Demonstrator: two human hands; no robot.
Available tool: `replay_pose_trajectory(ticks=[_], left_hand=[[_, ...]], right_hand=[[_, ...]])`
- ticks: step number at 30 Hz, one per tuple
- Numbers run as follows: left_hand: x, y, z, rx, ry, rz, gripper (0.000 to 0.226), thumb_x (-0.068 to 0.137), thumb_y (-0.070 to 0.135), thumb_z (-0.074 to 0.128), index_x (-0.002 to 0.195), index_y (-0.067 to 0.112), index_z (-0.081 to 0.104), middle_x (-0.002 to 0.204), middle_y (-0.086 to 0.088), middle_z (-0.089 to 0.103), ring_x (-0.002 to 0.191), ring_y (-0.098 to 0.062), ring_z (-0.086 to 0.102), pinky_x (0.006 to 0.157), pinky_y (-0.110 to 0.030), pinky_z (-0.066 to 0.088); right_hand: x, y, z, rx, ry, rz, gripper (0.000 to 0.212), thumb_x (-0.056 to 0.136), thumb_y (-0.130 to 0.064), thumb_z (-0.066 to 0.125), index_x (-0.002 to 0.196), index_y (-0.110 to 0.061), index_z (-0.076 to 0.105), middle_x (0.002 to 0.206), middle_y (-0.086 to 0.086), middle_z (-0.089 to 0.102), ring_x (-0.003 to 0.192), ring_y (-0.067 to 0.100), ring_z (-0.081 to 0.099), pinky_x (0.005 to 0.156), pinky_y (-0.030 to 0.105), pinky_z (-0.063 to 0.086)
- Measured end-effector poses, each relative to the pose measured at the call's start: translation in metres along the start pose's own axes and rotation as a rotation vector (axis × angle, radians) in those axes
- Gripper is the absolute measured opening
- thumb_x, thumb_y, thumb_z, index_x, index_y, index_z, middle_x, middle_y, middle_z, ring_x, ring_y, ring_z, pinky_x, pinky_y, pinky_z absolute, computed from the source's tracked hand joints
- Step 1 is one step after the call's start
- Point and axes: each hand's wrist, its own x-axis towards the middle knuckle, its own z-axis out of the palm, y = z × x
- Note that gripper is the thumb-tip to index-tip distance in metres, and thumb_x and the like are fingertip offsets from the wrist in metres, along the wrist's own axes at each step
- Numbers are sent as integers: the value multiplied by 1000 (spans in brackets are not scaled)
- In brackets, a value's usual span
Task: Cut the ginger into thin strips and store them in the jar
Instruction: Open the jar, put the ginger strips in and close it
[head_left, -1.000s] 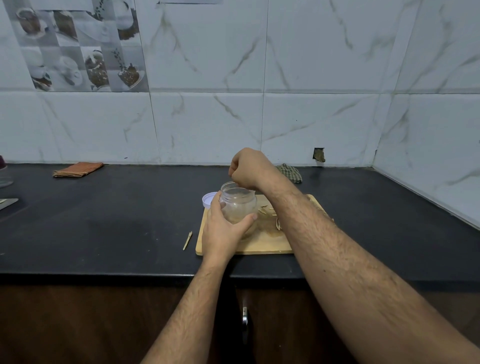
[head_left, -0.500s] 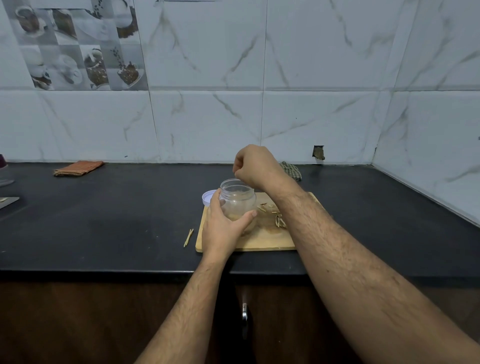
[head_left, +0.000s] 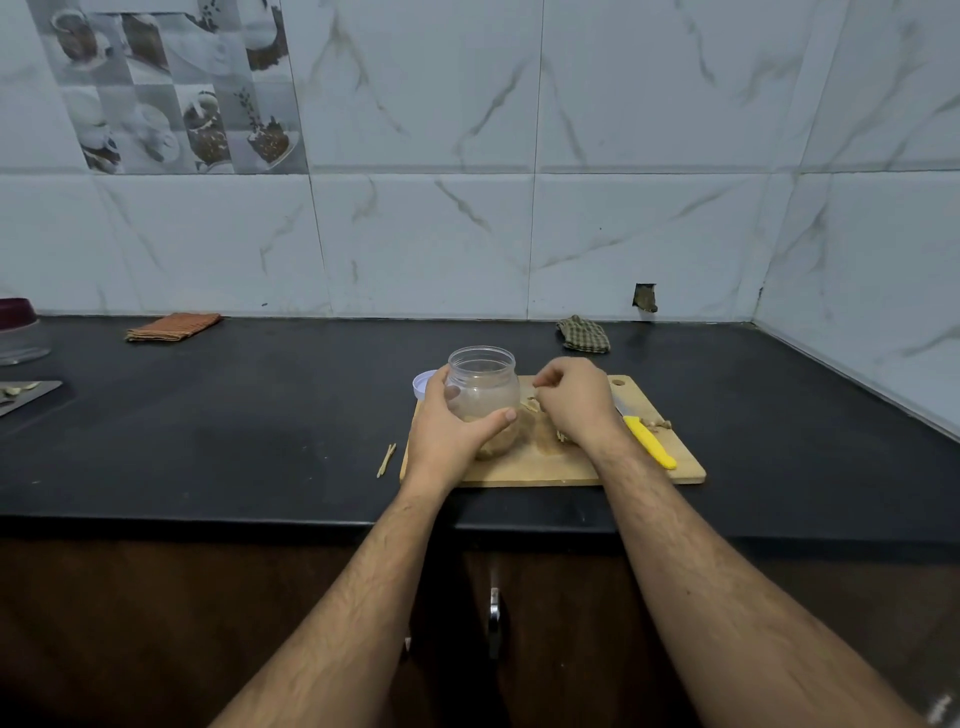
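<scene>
Your left hand (head_left: 448, 431) wraps the clear jar (head_left: 483, 387) from its 9 o'clock side, thumb across the front wall and the other fingers curled round behind, and the jar stands upright on the left part of the cutting board (head_left: 550, 465). It looks like thin plastic: light, smooth and easy to tip, so keep that grip low on the belly rather than at the open mouth. Your right hand (head_left: 574, 402) sits at the jar's 3 o'clock, down over the board with its fingers curled in; it appears to be pinching up ginger strips (head_left: 545, 439), though the hand hides what it holds. The strips lie on the board between the jar and that hand, with some already pale at the jar's bottom. Judge them as thin, limp, slightly moist and weightless; they will cling to skin, so gather a small bundle across the middle and rub the fingertips apart over the mouth. One stray strip (head_left: 386, 460) lies on the tabletop (head_left: 234, 441) at the board's 9 o'clock. The yellow-handled knife (head_left: 649, 441) rests at 3 o'clock of your right hand, the white lid (head_left: 423, 384) at the jar's 10 o'clock.
</scene>
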Motion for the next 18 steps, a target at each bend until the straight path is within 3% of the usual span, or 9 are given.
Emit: replay_pose_trajectory(ticks=[6, 12, 18], left_hand=[[4, -2, -8, -46, 15, 4, 89, 65, 44, 87, 139, 33, 39, 131, 8, 55, 120, -12, 53, 104, -39, 45], [13, -2, -31, -71, 67, 27, 90, 65, 43, 88, 140, 28, 42, 131, 10, 57, 117, -8, 55, 102, -31, 46], [27, -19, -74, -80, 156, -12, 90, 57, 47, 90, 135, 32, 45, 124, 12, 61, 115, -10, 59, 98, -38, 51]], right_hand=[[-11, 9, 18, -16, -11, 21, 20, 87, -10, 57, 82, -29, 62, 89, -9, 64, 88, 13, 60, 74, 28, 47], [-16, 5, 20, -19, 2, 14, 18, 88, -10, 57, 81, -26, 63, 83, -10, 61, 82, 11, 56, 70, 25, 42], [-20, -2, 25, -40, -40, -18, 16, 88, -11, 58, 80, -21, 67, 78, -11, 61, 80, 10, 58, 68, 25, 43]])
